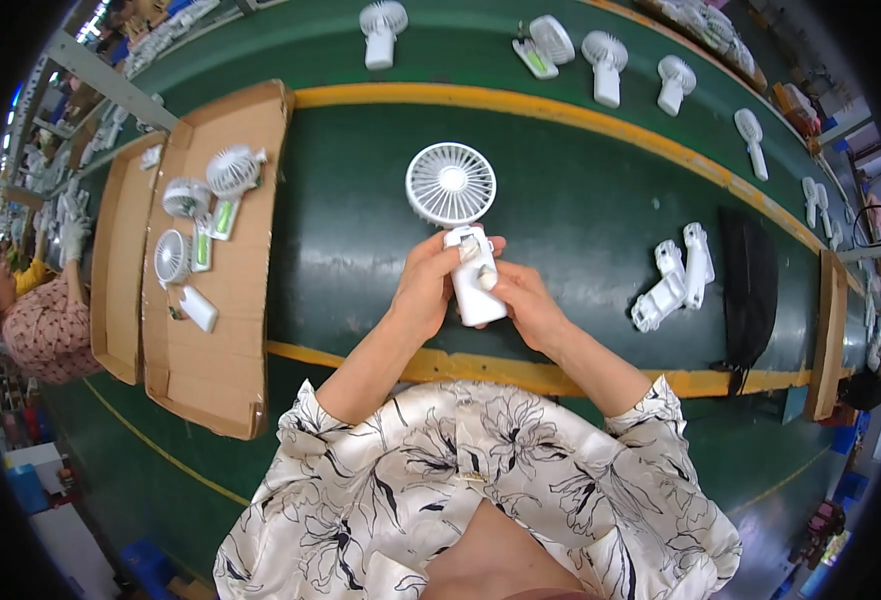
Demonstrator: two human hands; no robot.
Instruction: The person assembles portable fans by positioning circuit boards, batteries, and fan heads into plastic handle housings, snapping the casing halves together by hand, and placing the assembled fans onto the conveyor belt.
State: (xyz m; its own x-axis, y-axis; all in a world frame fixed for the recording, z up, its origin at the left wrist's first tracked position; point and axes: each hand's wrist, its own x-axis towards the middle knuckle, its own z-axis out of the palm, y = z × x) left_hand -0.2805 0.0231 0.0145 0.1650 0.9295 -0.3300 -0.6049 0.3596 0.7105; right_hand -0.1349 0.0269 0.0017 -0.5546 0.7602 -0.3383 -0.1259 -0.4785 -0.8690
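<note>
I hold a small white handheld fan (452, 188) upright over the dark green conveyor belt (350, 250). Its round grille head points away from me and its white handle sits between my palms. My left hand (425, 285) wraps the handle from the left, thumb near its top. My right hand (525, 300) grips the handle's lower right side. Both hands are shut on the same fan.
A flat cardboard tray (230, 370) at my left carries three white fans (232, 172) and a loose handle part. White handle shells (672, 280) and a black pouch (748, 285) lie at my right. More fans (605, 62) ride the far belt. Another person (45, 320) sits at far left.
</note>
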